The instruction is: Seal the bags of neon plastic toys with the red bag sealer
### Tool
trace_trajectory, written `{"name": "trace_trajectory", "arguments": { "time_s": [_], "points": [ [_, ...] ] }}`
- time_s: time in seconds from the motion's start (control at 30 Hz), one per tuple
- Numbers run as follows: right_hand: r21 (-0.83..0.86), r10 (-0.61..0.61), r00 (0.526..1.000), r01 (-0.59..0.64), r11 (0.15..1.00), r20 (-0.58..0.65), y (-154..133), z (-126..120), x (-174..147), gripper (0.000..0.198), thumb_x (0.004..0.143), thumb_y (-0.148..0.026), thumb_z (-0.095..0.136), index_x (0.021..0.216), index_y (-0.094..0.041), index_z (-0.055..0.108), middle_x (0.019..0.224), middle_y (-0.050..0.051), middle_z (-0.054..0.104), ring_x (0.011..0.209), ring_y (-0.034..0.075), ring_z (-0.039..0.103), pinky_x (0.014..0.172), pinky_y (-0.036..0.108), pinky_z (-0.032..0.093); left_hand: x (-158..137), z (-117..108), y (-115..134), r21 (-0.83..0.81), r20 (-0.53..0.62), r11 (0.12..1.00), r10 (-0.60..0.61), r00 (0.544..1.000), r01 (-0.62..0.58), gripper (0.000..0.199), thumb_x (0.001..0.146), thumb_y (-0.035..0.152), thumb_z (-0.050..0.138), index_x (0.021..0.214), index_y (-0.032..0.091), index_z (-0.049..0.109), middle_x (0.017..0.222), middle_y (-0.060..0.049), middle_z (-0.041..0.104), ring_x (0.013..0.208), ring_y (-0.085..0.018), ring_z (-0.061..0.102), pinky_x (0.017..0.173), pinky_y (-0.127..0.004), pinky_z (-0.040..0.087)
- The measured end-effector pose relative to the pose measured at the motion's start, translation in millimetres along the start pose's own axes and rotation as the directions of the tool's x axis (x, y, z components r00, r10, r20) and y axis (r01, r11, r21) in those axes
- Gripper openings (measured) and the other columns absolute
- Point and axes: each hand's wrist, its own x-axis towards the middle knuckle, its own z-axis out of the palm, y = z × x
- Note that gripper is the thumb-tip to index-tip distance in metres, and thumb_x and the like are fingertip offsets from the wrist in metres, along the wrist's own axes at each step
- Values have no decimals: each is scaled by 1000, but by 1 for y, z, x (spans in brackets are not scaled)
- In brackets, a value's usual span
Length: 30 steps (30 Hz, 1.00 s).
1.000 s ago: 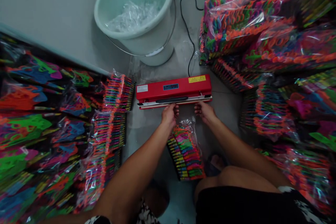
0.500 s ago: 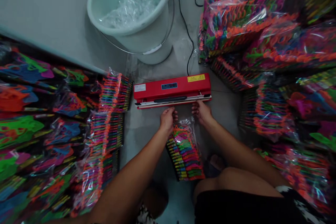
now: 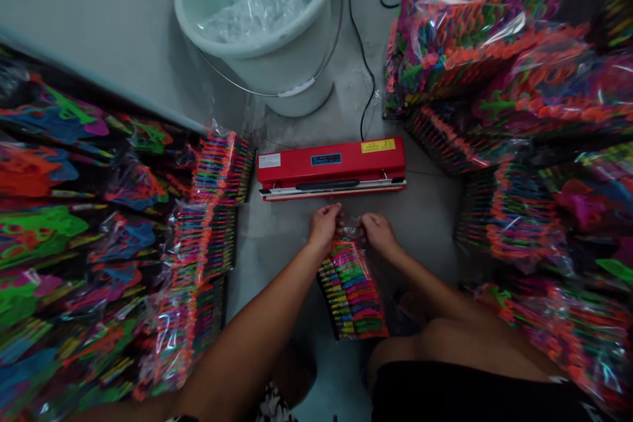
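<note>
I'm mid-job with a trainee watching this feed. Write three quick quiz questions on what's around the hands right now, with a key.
1. True or false: the red device lies between the bucket and the packed bag on the floor.

2. Where are the left grip and right grip?
A) On the bucket's handle
B) At the packed bag's end nearer the red device
C) At the packed bag's end farther from the red device

3. Fill in: the bucket holds crumpled ____.

Key: 1. True. 2. B. 3. Clear plastic.
</note>
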Motion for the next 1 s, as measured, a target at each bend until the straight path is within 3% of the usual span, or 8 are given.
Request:
{"name": "trace_trajectory", "arguments": {
  "time_s": [0.1, 0.17, 0.37, 0.5, 0.6, 0.83, 0.9, 1.0],
  "points": [
    [-197, -213, 975, 223, 955, 69, 6, -1, -15, 29, 79, -38, 47, 63, -20, 62, 57, -2, 55, 57, 13, 51, 56, 25, 37, 0, 12, -1, 47, 91, 999, -22, 996, 18, 42, 74, 52, 87, 87, 16, 68, 80, -2, 68, 50, -8, 54, 44, -20, 37],
    [-262, -271, 959, 283, 923, 83, 6, -3, -18, 30, 81, -39, 46, 63, -20, 62, 59, -1, 56, 61, 14, 51, 59, 25, 36, 2, 17, 2, -21, 75, 999, -25, 997, 27, 40, 74, 48, 88, 86, 16, 67, 82, -3, 69, 51, -8, 55, 44, -20, 36],
    [-241, -158, 986, 168, 956, 62, 17, -10, -3, 29, 83, -42, 46, 74, -21, 65, 59, -2, 57, 57, 16, 54, 56, 26, 37, 12, 5, 23, -361, -281, 927, -1, 960, -104, 16, 84, 23, 74, 94, 17, 62, 75, 4, 63, 52, -6, 55, 48, -17, 37],
    [-219, -132, 987, 148, 964, 86, 31, -9, 1, 29, 85, -42, 47, 76, -21, 65, 60, -2, 58, 57, 16, 56, 56, 26, 38, 18, -13, 25, -359, -430, 895, 94, 898, -266, 37, 81, 22, 77, 115, 20, 63, 75, 6, 63, 51, -5, 54, 50, -16, 36],
    [-232, -113, 985, 140, 962, 127, 37, -3, -6, 30, 84, -42, 46, 75, -21, 65, 63, -1, 62, 60, 16, 57, 57, 26, 39, 24, -15, 24, -390, -421, 879, 95, 902, -275, 42, 79, 21, 77, 118, 20, 64, 73, 7, 62, 50, -5, 52, 49, -17, 35],
    [-275, -111, 987, 140, 951, 120, 36, 2, -23, 31, 80, -44, 46, 69, -20, 63, 60, -2, 56, 59, 15, 49, 55, 25, 34, 32, -5, 22, -420, -429, 882, 14, 903, -213, 13, 82, 21, 70, 91, 17, 62, 68, 7, 57, 49, -5, 50, 50, -18, 36],
    [-254, -90, 988, 120, 960, 126, 36, 1, -24, 31, 80, -43, 47, 71, -20, 65, 62, -1, 58, 59, 15, 51, 55, 25, 35, 24, -6, 16, -385, -416, 906, 3, 910, -178, 15, 83, 26, 71, 88, 17, 60, 67, 7, 55, 50, -6, 51, 52, -18, 38],
    [-182, -45, 989, 70, 981, 139, 32, -1, -22, 29, 81, -42, 49, 76, -20, 67, 65, 0, 63, 60, 16, 56, 56, 25, 40, 4, -11, 2, -218, -369, 956, 108, 923, -199, 16, 86, 32, 69, 91, 18, 62, 68, 6, 56, 55, -8, 53, 54, -19, 40]
  ]
}}
